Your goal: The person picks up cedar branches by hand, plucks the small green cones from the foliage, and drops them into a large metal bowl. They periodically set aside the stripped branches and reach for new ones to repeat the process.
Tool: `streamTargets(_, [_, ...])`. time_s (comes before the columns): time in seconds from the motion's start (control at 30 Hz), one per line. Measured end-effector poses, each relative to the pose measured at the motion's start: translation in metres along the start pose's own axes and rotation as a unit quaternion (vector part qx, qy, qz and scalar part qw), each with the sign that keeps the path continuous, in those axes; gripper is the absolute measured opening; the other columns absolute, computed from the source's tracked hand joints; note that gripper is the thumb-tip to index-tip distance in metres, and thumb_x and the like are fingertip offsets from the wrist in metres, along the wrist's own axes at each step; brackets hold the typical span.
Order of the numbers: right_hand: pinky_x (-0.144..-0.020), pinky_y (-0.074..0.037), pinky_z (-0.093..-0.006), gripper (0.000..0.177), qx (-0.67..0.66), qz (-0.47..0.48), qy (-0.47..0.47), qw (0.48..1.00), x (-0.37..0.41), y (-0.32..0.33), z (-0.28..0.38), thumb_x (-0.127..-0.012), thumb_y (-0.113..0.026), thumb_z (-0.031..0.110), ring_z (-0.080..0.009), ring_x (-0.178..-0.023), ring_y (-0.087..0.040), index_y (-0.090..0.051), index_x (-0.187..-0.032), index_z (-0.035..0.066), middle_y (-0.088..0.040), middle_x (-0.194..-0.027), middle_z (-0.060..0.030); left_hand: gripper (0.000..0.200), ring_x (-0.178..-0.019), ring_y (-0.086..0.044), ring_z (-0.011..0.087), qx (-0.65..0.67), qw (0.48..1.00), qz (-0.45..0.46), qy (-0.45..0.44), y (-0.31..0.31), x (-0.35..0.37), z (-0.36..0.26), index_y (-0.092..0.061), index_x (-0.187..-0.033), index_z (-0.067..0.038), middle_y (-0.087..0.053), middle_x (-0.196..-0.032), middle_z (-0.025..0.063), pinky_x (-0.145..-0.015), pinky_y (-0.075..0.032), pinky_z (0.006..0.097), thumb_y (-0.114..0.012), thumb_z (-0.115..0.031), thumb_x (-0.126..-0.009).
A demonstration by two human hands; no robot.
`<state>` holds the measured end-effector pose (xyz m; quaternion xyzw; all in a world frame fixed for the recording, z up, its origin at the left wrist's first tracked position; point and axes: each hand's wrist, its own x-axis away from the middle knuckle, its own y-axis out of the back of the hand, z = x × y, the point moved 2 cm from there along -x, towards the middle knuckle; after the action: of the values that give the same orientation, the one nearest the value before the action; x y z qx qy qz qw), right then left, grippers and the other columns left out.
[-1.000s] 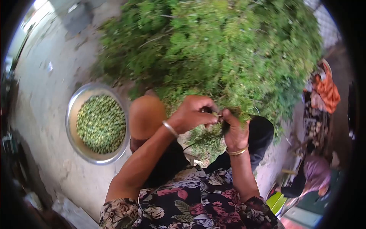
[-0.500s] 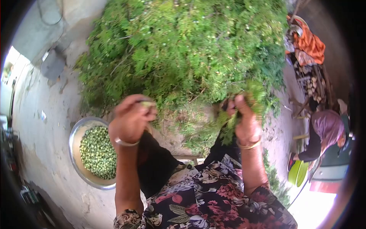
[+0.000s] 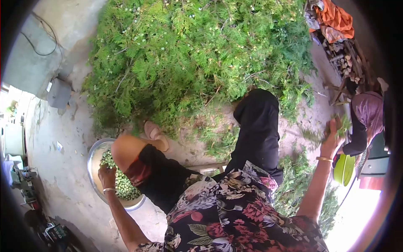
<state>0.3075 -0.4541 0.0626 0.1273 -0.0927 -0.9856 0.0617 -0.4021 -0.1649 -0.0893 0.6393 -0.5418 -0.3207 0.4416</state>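
My left hand [image 3: 107, 176] is over the wide metal basin [image 3: 93, 183], which holds many small round green cones [image 3: 125, 186]. Its fingers point down at the cones and look apart, with nothing visible in them. Out to the right, my right hand [image 3: 331, 140] is closed around a leafy conifer sprig [image 3: 344, 125], whose greenery shows on both sides of the fingers and is blurred. In front of my legs lies a large heap of green conifer branches [image 3: 193, 54], with small pale cones among the leaves.
More cut greenery [image 3: 289, 185] lies on the floor by my right leg. At the right a person in a purple head covering [image 3: 367, 111] is beside a lime-green basin [image 3: 344, 170]. Stacked firewood [image 3: 346, 63] and orange cloth [image 3: 334, 20] stand behind. A grey box [image 3: 58, 93] sits at left.
My left hand has moved down and left from in front of my knee to the basin. My right hand has swung far right from the heap, carrying the sprig. My legs show more fully.
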Motion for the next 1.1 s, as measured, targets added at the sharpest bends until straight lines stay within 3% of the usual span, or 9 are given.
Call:
streamTargets(0.07, [-0.052,-0.043,-0.0251,0.032,0.055,-0.056,0.080,0.994,-0.022,0.039,-0.057,-0.081,-0.070,0.019,-0.0120,-0.065,-0.056,-0.064,-0.107,0.001,-0.065,-0.084,-0.0054,0.029,-0.085,-0.058,0.0377,-0.052,0.995,0.047,-0.071,-0.004,-0.019,-0.007,-0.062,-0.090,0.004,-0.061,-0.086,0.0233,-0.073,-0.045,0.0420,-0.065,-0.013,-0.066])
streamTargets(0.2, [-0.060,-0.046,-0.0302,0.041,0.452,0.103,0.040,0.885,-0.046,0.153,-0.201,-0.066,-0.078,0.015,-0.0159,-0.068,-0.058,-0.062,-0.099,-0.005,-0.064,-0.081,-0.0121,0.026,-0.080,-0.059,0.0376,0.036,0.987,-0.016,-0.159,0.010,-0.038,-0.077,-0.063,-0.086,0.003,-0.062,-0.082,0.0228,-0.071,-0.046,0.0407,-0.063,-0.015,-0.067])
streamTargets(0.27, [-0.088,-0.046,-0.0387,0.079,0.504,0.201,-0.003,0.840,-0.006,0.189,-0.220,-0.050,-0.087,0.021,-0.0321,-0.102,-0.058,-0.053,-0.115,-0.005,-0.060,-0.108,-0.0232,0.027,-0.076,-0.060,0.0375,-0.001,0.983,-0.050,-0.178,0.019,-0.044,-0.089,-0.064,-0.087,0.003,-0.063,-0.081,0.0225,-0.071,-0.047,0.0406,-0.064,-0.015,-0.067])
streamTargets(0.3, [-0.096,-0.043,-0.0394,0.092,0.678,0.241,-0.007,0.695,0.008,0.211,-0.247,-0.042,-0.090,0.021,-0.0348,-0.114,-0.052,-0.048,-0.119,-0.006,-0.055,-0.118,-0.0243,0.032,-0.078,-0.061,0.0362,-0.013,0.985,-0.030,-0.172,0.022,-0.049,-0.092,-0.063,-0.093,0.004,-0.063,-0.082,0.0232,-0.071,-0.047,0.0407,-0.066,-0.017,-0.068])
streamTargets(0.37, [-0.094,-0.044,-0.0411,0.083,0.727,0.320,-0.202,0.574,0.044,0.156,-0.153,-0.047,-0.087,0.031,-0.0376,-0.110,-0.053,-0.053,-0.114,-0.006,-0.057,-0.115,-0.0239,0.034,-0.077,-0.061,0.0354,0.026,0.981,-0.026,-0.190,0.025,-0.052,-0.110,-0.062,-0.095,0.004,-0.062,-0.081,0.0234,-0.071,-0.048,0.0406,-0.066,-0.017,-0.069])
streamTargets(0.47, [-0.087,-0.046,-0.0433,0.070,0.677,0.316,-0.154,0.647,0.040,0.130,-0.159,-0.056,-0.081,0.032,-0.0382,-0.100,-0.057,-0.056,-0.111,-0.003,-0.059,-0.108,-0.0225,0.036,-0.075,-0.062,0.0338,0.060,0.971,0.014,-0.229,0.022,-0.063,-0.151,-0.061,-0.097,0.006,-0.062,-0.080,0.0233,-0.069,-0.048,0.0398,-0.067,-0.016,-0.070])
streamTargets(0.53, [-0.078,-0.047,-0.0426,0.050,0.593,0.281,0.045,0.754,0.027,0.108,-0.166,-0.066,-0.074,0.024,-0.0357,-0.091,-0.058,-0.059,-0.107,-0.001,-0.059,-0.103,-0.0214,0.036,-0.074,-0.062,0.0337,0.036,0.960,0.082,-0.266,0.014,-0.068,-0.191,-0.060,-0.097,0.007,-0.063,-0.082,0.0237,-0.069,-0.048,0.0387,-0.069,-0.014,-0.070])
streamTargets(0.77, [-0.070,-0.051,-0.0353,0.037,0.281,0.297,0.165,0.898,0.023,-0.165,0.011,-0.074,-0.071,0.013,-0.0285,-0.079,-0.067,-0.059,-0.105,-0.002,-0.067,-0.084,-0.0165,0.038,-0.078,-0.063,0.0285,-0.042,0.910,0.201,-0.360,-0.035,-0.081,-0.308,-0.059,-0.103,0.006,-0.064,-0.091,0.0218,-0.071,-0.050,0.0344,-0.071,-0.012,-0.072])
streamTargets(1.1, [-0.052,-0.050,-0.0386,0.021,0.208,0.525,0.451,0.691,0.122,-0.334,0.058,-0.066,-0.062,0.003,-0.0279,-0.057,-0.063,-0.055,-0.084,-0.004,-0.059,-0.062,-0.0141,0.032,-0.075,-0.064,0.0294,0.055,0.872,0.338,-0.350,-0.189,-0.080,-0.405,-0.063,-0.089,0.006,-0.065,-0.081,0.0204,-0.071,-0.050,0.0336,-0.072,-0.019,-0.070])
